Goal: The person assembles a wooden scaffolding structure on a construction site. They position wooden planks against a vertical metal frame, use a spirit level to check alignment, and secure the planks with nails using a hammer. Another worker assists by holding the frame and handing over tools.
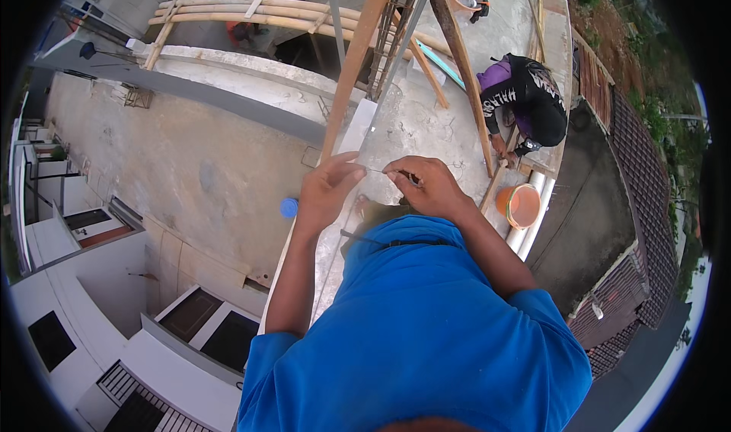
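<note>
In front of my waist, both hands are raised close together with a short gap between their fingertips. A thin dark wire (pixel 375 171) spans that gap. My left hand (pixel 329 192) pinches one end between thumb and forefinger. At the other end, the fingers of my right hand (pixel 428 186) are closed on the same wire. Just beyond the hands lies a pale concrete slab (pixel 403 139) with loose bits of bent wire on it. A blue round object (pixel 289 207) shows left of my left wrist.
A co-worker (pixel 529 100) bends over timber at the right, near an orange bucket (pixel 524 206) and white pipes (pixel 537 196). Slanted wooden posts (pixel 358 70) and a rebar column (pixel 394 36) stand ahead. Bamboo poles (pixel 289 13) cross behind. The slab's left edge drops to a lower yard (pixel 190 165).
</note>
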`<state>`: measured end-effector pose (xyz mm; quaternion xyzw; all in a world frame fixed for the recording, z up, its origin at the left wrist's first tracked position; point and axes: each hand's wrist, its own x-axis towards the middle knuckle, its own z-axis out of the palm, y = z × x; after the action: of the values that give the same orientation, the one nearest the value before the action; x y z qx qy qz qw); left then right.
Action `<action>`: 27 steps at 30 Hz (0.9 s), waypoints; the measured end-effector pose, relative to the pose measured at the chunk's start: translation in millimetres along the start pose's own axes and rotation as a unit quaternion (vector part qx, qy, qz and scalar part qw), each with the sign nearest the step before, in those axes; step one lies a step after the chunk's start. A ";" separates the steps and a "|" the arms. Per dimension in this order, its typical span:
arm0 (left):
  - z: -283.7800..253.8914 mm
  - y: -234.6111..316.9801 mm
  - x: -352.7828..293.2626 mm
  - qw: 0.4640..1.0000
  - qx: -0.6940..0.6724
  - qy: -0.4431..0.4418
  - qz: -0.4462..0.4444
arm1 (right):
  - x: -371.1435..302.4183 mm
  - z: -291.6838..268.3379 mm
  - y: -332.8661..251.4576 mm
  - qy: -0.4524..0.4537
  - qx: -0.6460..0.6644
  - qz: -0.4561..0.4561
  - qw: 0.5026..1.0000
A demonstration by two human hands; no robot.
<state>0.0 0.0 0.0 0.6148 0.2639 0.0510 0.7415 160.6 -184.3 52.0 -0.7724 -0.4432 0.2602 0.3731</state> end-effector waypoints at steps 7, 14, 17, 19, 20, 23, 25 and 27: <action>15.0 8.3 0.9 0.989 -0.148 0.014 0.004 | -3.8 2.0 -2.6 0.022 0.176 0.091 0.980; 26.1 3.3 5.7 0.967 -0.250 0.036 -0.022 | -4.1 17.2 7.3 0.027 0.182 0.061 0.981; 25.9 -9.8 11.6 0.969 -0.242 0.034 -0.017 | -3.3 23.3 9.1 0.021 0.177 0.063 0.982; 25.0 -17.1 16.1 0.971 -0.234 0.046 -0.017 | -1.0 24.6 4.5 0.015 0.170 0.066 0.983; 25.6 -21.3 17.2 0.973 -0.225 0.050 -0.007 | -1.3 25.5 1.8 0.012 0.166 0.067 0.984; 27.2 -28.8 17.5 0.979 -0.186 0.064 0.049 | 0.7 21.2 -0.5 -0.024 0.137 0.054 0.989; 26.4 -25.5 14.4 0.980 -0.186 0.060 0.047 | 1.9 14.8 -10.0 -0.051 0.126 0.046 0.990; 23.3 -38.0 17.3 0.967 -0.248 0.011 0.052 | 3.4 14.7 -9.7 -0.068 0.122 0.034 0.990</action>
<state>16.0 -22.8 -38.9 0.4242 0.2189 0.1605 0.8639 146.8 -173.1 51.0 -0.7163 -0.4062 0.3770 0.4239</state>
